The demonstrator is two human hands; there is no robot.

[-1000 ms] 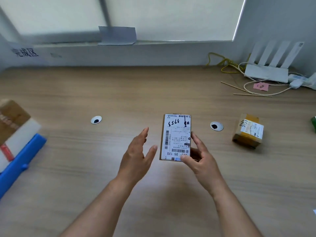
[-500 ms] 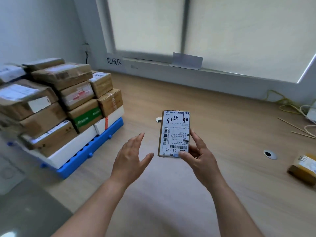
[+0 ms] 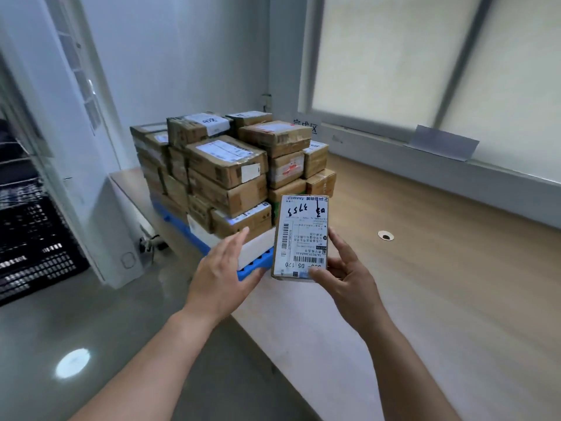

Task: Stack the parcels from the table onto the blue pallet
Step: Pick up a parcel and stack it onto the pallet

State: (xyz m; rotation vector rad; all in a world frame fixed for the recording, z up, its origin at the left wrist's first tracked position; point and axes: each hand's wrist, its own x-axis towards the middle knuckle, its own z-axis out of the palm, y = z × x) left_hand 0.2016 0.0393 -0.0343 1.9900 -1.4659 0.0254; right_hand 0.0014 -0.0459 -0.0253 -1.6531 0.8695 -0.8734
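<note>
Small parcel (image 3: pixel 302 235) held upright in the air over the left end of the table (image 3: pixel 425 268), white shipping label facing the camera, handwritten digits across the top of the label. Gripped at the lower right corner by the right hand (image 3: pixel 349 278), thumb across the bottom of the label, fingers curled along the right edge and behind. Left hand (image 3: pixel 221 275) open just beside the parcel's left edge, fingers straight and together, palm turned toward it, holding nothing. Directly beyond both hands, the blue pallet (image 3: pixel 253 268) on the table's left end, near corner showing between hand and parcel. On the pallet, a stack of brown parcels (image 3: pixel 224 171) several layers high, with a white box (image 3: pixel 258 247) in the bottom layer at the near side. Round cable hole (image 3: pixel 385 236) in the tabletop, right of the held parcel. Black crate (image 3: pixel 30 247) on the floor at far left.
</note>
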